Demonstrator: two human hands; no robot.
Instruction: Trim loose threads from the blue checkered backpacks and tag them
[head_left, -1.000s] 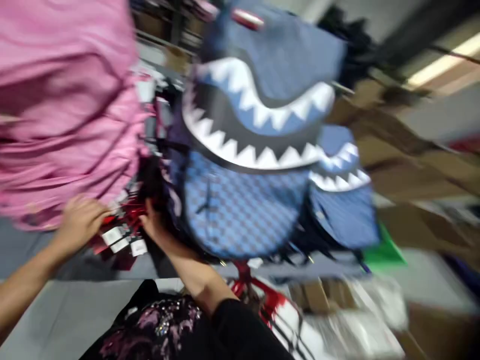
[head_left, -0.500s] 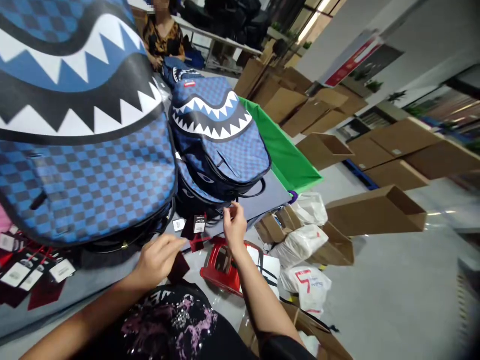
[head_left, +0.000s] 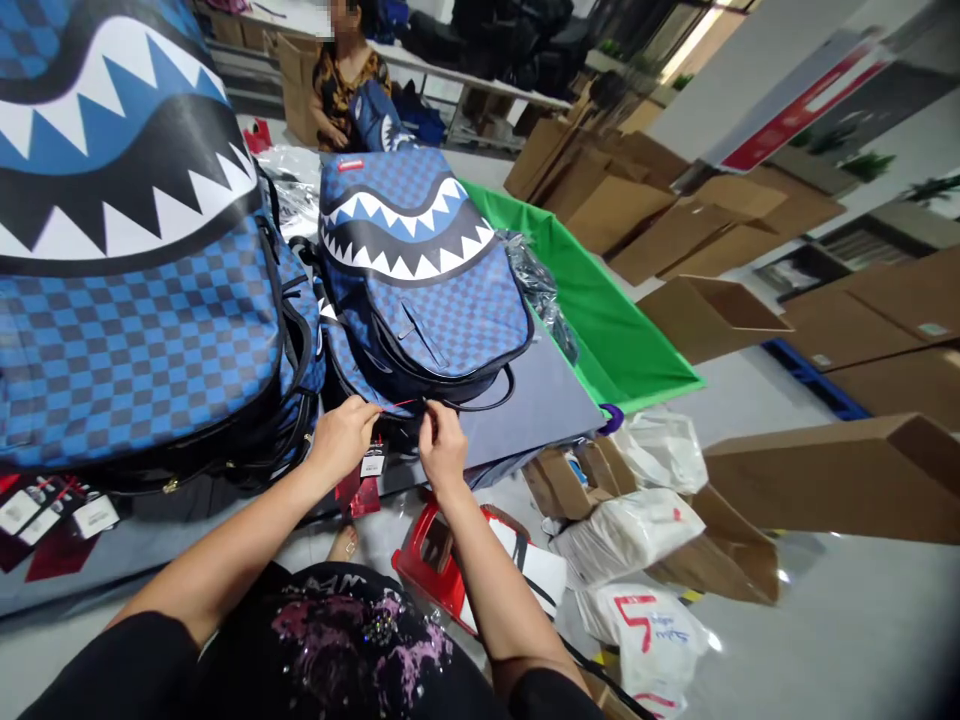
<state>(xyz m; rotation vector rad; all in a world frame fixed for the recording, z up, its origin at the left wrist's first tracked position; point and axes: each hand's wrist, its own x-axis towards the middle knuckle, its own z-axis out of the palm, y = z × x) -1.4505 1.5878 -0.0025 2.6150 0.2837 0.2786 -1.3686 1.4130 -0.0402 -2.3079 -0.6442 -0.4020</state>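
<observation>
My left hand (head_left: 345, 435) is closed in a pinch on a thin red tag string (head_left: 403, 404). The string runs across to my right hand (head_left: 442, 445), whose thumb and fingers are pinched at its other end. Both hands are at the bottom edge of a blue checkered backpack (head_left: 457, 320) with a shark-mouth print, lying on another similar bag. Below the string, between my hands, hang a black-and-white tag (head_left: 373, 460) and a dark red card (head_left: 365, 497). What exactly lies between my right fingertips is too small to make out.
A large shark-print backpack (head_left: 150, 350) stands at left, more tags (head_left: 45, 520) below it. The grey table (head_left: 540, 400) borders a green bin (head_left: 637, 350). A red stool (head_left: 427, 560), white bags (head_left: 637, 540) and cardboard boxes (head_left: 832, 475) stand right. Another person (head_left: 349, 75) sits behind.
My hands have come closer together and up to the backpack's bottom edge. The red string now stretches between them. The view has shifted, with the large backpack further left.
</observation>
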